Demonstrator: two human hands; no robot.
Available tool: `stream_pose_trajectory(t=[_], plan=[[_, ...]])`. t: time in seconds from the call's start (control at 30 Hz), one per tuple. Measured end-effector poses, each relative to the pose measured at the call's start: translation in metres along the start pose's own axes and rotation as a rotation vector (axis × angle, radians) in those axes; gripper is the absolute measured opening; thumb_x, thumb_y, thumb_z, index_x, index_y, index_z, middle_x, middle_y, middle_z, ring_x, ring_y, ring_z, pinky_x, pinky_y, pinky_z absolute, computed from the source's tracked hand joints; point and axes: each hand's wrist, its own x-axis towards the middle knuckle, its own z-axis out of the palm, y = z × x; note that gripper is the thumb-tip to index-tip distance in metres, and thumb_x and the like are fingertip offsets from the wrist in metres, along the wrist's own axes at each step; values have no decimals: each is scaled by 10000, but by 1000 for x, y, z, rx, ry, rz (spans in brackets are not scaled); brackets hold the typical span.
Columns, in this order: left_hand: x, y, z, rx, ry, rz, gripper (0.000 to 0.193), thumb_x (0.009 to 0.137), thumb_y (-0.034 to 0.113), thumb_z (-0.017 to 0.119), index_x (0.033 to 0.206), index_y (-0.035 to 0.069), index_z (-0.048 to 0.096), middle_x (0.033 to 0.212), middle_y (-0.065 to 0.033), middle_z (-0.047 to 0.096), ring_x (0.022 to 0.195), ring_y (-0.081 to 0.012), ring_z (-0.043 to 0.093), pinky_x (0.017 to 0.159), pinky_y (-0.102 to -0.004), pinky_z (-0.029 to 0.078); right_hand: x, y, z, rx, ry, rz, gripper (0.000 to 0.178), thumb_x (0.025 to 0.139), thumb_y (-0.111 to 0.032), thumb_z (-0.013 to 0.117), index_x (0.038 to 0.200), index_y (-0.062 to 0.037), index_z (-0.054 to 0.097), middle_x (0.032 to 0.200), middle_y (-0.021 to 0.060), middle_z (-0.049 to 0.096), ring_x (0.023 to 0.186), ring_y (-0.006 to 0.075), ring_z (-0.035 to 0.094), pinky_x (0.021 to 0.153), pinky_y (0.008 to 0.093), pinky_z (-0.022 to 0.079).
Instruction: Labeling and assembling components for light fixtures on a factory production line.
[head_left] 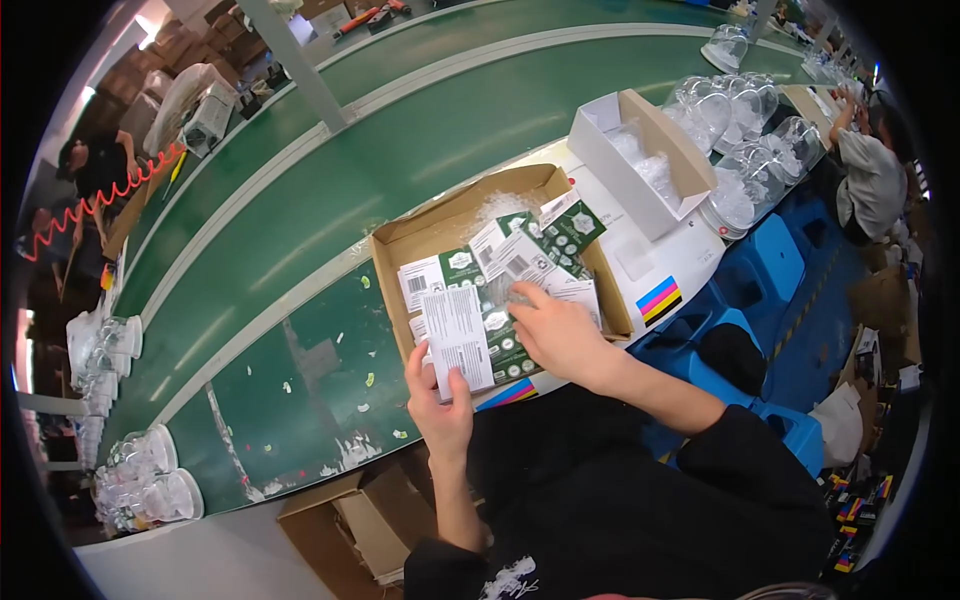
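Note:
My left hand (440,405) grips the lower end of a small white printed carton (455,340), thumb on the near face and fingers along its left side. It tilts over the front edge of a shallow brown cardboard tray (405,235). Inside the tray lie several flat green-and-white cartons (570,232), overlapping at different angles. My right hand (555,330) reaches in from the right, its fingers curled and close together over the middle of the pile. A greyish, see-through patch shows at those fingertips; I cannot make out what they hold. Crumpled clear plastic (508,205) sits at the tray's back.
Right of the tray stands an open white box (640,170) with clear plastic inside. Several clear domes (745,110) with white bases crowd beyond it; more domes (150,475) line the left edge. A green conveyor (450,130) runs behind. Blue stools (765,265) and another person (870,170) are at right.

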Motion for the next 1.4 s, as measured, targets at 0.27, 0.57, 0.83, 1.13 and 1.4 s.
stream_pose_trajectory(t=[0.27, 0.57, 0.83, 1.13, 1.4], plan=[[1, 4, 1, -7, -1, 6, 443, 888, -5, 542, 1317, -24, 433, 885, -94, 682, 743, -97, 600, 680, -238, 475, 4, -3, 7, -201, -94, -13, 237, 860, -130, 594, 1035, 29, 596, 1270, 184, 521, 697, 319, 664, 637, 439, 543], [-1, 2, 1, -8, -13, 6, 427, 895, -3, 537, 1311, -26, 438, 881, -100, 679, 752, -98, 602, 671, -232, 474, 6, -6, -19, 110, 32, -127, 223, 858, -92, 592, 1060, 2, 600, 1139, 135, 581, 821, 322, 653, 716, 401, 540], [4, 0, 6, 23, -1, 16, 405, 903, -4, 529, 1299, -32, 447, 889, -118, 679, 756, -107, 609, 669, -237, 479, 92, 58, -73, -174, 303, -126, 167, 836, -113, 593, 980, -43, 641, 1024, 134, 645, 874, 338, 640, 743, 419, 521], [1, 0, 6, -6, 47, 46, 370, 900, -16, 515, 1267, -38, 476, 888, -126, 680, 755, -112, 618, 662, -244, 483, 132, 59, -69, -318, -86, -273, 168, 752, -135, 614, 866, -42, 696, 896, 164, 688, 861, 346, 667, 772, 459, 535], [3, -7, 4, 37, 19, 86, 367, 890, -17, 518, 1255, -31, 490, 844, -122, 677, 705, -112, 610, 629, -244, 480, 180, 74, -83, -360, -366, 182, 233, 704, -199, 685, 840, -14, 721, 864, 174, 713, 823, 320, 703, 713, 414, 564]])
